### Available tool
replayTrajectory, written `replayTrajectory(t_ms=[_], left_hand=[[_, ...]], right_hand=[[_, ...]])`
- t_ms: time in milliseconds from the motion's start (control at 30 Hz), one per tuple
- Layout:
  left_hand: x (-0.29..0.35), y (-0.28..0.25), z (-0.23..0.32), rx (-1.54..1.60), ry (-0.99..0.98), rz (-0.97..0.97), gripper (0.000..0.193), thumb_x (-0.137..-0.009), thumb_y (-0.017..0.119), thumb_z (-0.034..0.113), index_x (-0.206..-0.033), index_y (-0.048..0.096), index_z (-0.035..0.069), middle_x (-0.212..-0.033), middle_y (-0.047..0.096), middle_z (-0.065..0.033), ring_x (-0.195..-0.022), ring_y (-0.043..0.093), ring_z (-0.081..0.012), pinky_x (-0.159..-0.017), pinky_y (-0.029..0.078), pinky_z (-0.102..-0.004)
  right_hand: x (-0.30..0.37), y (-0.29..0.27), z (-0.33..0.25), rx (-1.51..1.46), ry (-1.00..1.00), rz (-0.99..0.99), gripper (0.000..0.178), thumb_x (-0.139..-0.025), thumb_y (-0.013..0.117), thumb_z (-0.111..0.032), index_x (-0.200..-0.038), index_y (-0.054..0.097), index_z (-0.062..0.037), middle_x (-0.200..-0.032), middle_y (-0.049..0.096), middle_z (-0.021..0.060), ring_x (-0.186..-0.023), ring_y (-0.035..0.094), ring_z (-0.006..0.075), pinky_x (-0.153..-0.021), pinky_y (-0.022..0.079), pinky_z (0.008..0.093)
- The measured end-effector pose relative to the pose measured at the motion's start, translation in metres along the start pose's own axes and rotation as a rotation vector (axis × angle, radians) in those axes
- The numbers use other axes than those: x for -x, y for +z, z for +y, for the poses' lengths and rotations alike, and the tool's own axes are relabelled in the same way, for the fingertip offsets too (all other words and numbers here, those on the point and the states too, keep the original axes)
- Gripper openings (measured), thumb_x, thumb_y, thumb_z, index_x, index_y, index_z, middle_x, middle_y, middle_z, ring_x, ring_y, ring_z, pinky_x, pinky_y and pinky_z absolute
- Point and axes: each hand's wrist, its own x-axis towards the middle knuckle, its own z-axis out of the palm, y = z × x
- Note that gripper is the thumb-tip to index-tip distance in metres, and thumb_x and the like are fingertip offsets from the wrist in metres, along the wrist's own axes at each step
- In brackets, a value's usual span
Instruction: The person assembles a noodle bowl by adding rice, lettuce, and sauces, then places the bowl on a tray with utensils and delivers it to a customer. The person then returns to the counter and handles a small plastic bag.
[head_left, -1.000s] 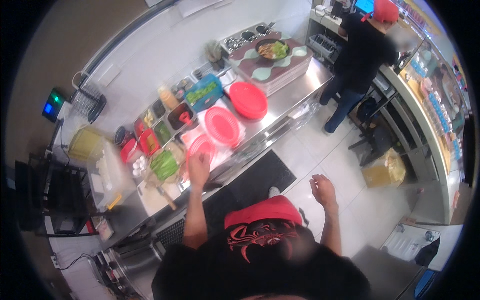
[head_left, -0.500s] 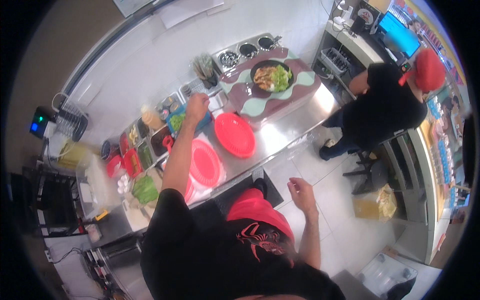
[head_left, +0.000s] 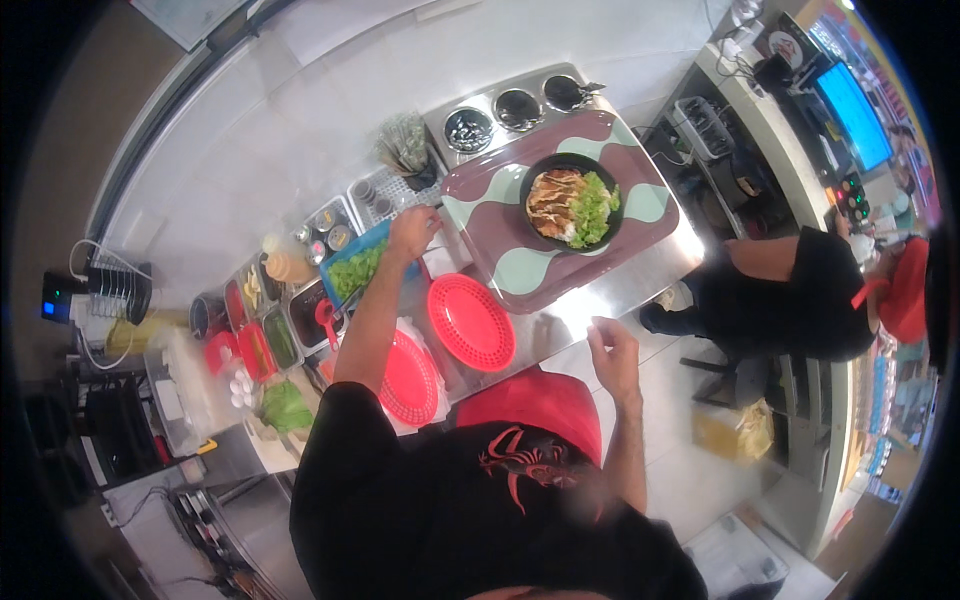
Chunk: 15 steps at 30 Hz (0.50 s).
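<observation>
Left hand [head_left: 412, 232] stretched forward over the tabletop [head_left: 610, 290], fingers curled downward at the near corner of a blue bin of green leaves [head_left: 358, 268]; whether anything is pinched in them, cannot tell. Just right of that hand, touching or nearly touching it, the edge of a brown tray with pale green wavy patches [head_left: 520, 250]. On the tray, farther right, a black bowl [head_left: 572, 201] filled with browned pieces and green lettuce. Beyond the hand, a rack of small jars [head_left: 385, 190], a bunch of utensils in a holder [head_left: 405, 150], and three round wells [head_left: 518, 108] set in steel. Left of the hand, a row of small containers with red, green and dark fillings [head_left: 270, 330]. Nearer than the hand, beside the forearm, two red oval baskets: one [head_left: 472, 322] just below the tray, another [head_left: 410, 378] partly under the arm on white paper.

Right hand [head_left: 612, 352] raised loosely in the air off the tabletop's near edge, fingers half curled, holding nothing. Well to its right, another person in a black shirt and red cap [head_left: 800, 295] bent toward a side shelf with a screen [head_left: 855, 115].
</observation>
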Motion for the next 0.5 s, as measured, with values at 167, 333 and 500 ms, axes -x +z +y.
replayTrajectory(t_ms=[167,333,500], left_hand=[[0.005,-0.005,0.000,0.054,0.103,0.089,0.016,-0.089,0.073,0.022,-0.094,0.073,0.006,-0.102,0.072,-0.0135,-0.101,0.068,-0.0380,-0.088,0.055,-0.0480],[0.017,-0.018,0.015,0.155,0.150,0.209,0.014,-0.087,0.072,0.015,-0.091,0.067,0.003,-0.099,0.071,-0.0155,-0.097,0.068,-0.0405,-0.085,0.055,-0.0477],[0.037,-0.021,0.007,0.300,0.015,0.354,0.021,-0.085,0.075,0.017,-0.096,0.064,0.003,-0.091,0.071,-0.0186,-0.086,0.070,-0.0399,-0.078,0.056,-0.0453]], right_hand=[[-0.031,0.003,-0.008,0.011,-0.049,-0.030,0.024,-0.101,0.070,-0.017,-0.116,0.074,0.0020,-0.099,0.077,0.0165,-0.084,0.073,0.0204,-0.073,0.058,0.0338],[-0.060,0.003,0.009,-0.221,0.114,-0.038,0.030,-0.103,0.068,-0.018,-0.122,0.068,0.0052,-0.097,0.074,0.0121,-0.081,0.072,0.0167,-0.070,0.060,0.0309],[-0.094,0.003,0.029,-0.444,0.206,-0.039,0.041,-0.104,0.067,-0.022,-0.131,0.059,0.0079,-0.102,0.070,0.0139,-0.078,0.072,0.0195,-0.063,0.062,0.0319]])
